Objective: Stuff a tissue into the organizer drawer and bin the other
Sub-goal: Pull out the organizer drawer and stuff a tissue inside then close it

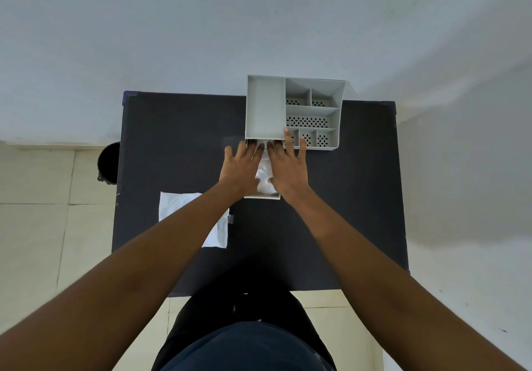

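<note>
A grey desk organizer (pixel 264 105) with several compartments stands at the far edge of the black table (pixel 359 198). Its drawer (pixel 269 197) is pulled out toward me. A crumpled white tissue (pixel 264 175) lies inside the drawer. My left hand (pixel 240 169) and my right hand (pixel 288 166) lie flat over the drawer with fingers spread, pressing on the tissue from either side. A second white tissue (pixel 175 206) lies flat on the table at the left, partly hidden by my left forearm.
A black bin (pixel 108 163) stands on the tiled floor beside the table's left edge. A white wall runs behind the table and along the right.
</note>
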